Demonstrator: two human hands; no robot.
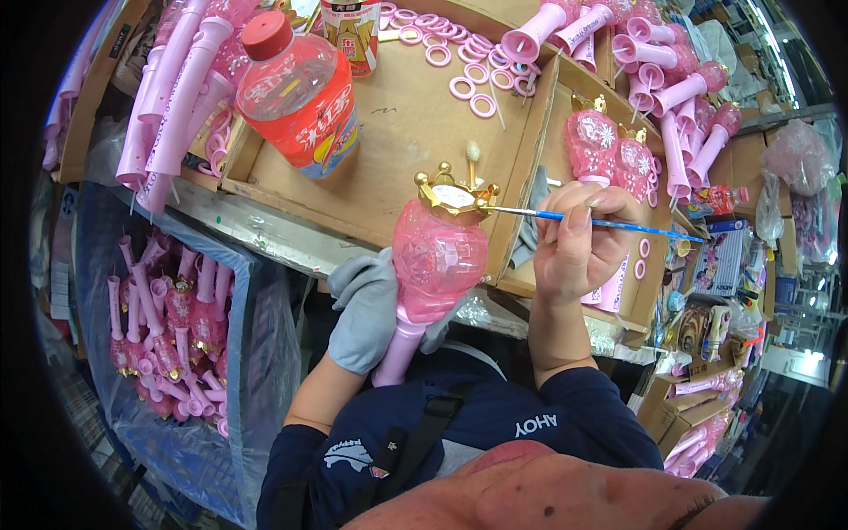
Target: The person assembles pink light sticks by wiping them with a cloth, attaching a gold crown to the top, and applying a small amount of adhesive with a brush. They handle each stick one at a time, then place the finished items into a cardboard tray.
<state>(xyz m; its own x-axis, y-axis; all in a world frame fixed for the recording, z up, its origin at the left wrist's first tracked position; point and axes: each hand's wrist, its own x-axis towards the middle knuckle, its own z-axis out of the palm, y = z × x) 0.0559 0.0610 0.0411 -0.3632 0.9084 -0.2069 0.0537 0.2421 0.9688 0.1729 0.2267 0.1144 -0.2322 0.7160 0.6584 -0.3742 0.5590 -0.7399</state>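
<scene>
My left hand, in a grey glove, is closed round a pink toy wand. The wand is upright in front of my chest, with a clear pink head and a lilac handle. A gold crown with a pale oval centre tops it. Bare, my right hand pinches a thin blue paintbrush held level. Its tip reaches the crown's right side; whether it touches cannot be made out. Behind the crown stands a small stick with a pale rounded end.
A cardboard tray lies ahead, holding a red-capped bottle, a can and pink rings. Two crowned wand heads lie right of it. Lilac wands lean at left, above a blue-lined bin of wands.
</scene>
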